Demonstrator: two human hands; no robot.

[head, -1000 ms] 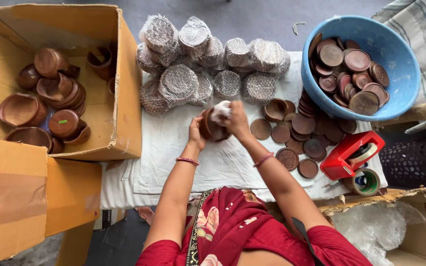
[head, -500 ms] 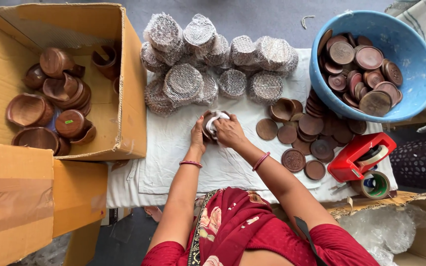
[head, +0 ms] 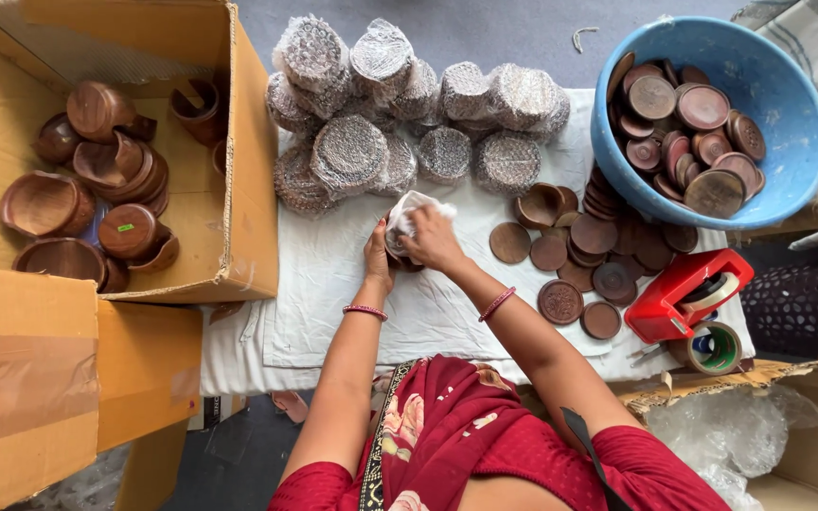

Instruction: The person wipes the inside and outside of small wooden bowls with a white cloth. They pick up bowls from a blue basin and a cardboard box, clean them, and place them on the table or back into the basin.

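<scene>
- While both hands close on it, the small wooden piece [head: 400, 248] sits at desk centre: left hand [head: 378, 257] cups it, right hand [head: 431, 237] presses white wrapping [head: 416, 206] over.
- Judged best: keep wrapping taut.
- Wrapped bundles [head: 409, 114], 12 o'clock; blue tub [head: 712, 123], 2 o'clock.
</scene>
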